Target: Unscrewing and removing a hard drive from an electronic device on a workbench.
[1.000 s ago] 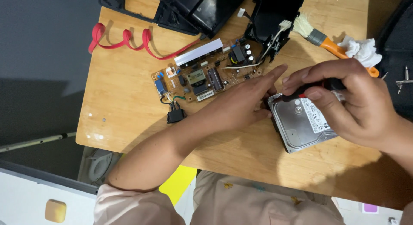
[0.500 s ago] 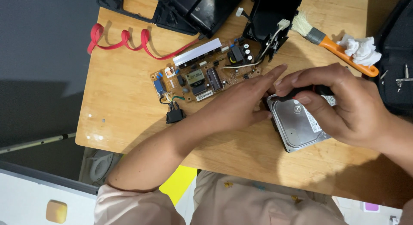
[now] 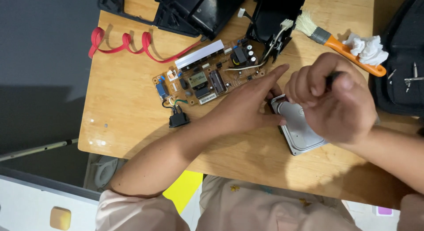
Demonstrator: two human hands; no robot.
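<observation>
Your left hand (image 3: 247, 109) presses flat to steady the hard drive (image 3: 300, 131) near the tabletop's (image 3: 128, 103) right edge; your right hand (image 3: 338, 98) grips a dark tool over it.

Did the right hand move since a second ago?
Yes. The right hand has closed into a fist on a dark tool and shifted up toward the brush, now covering more of the silver drive.
</observation>
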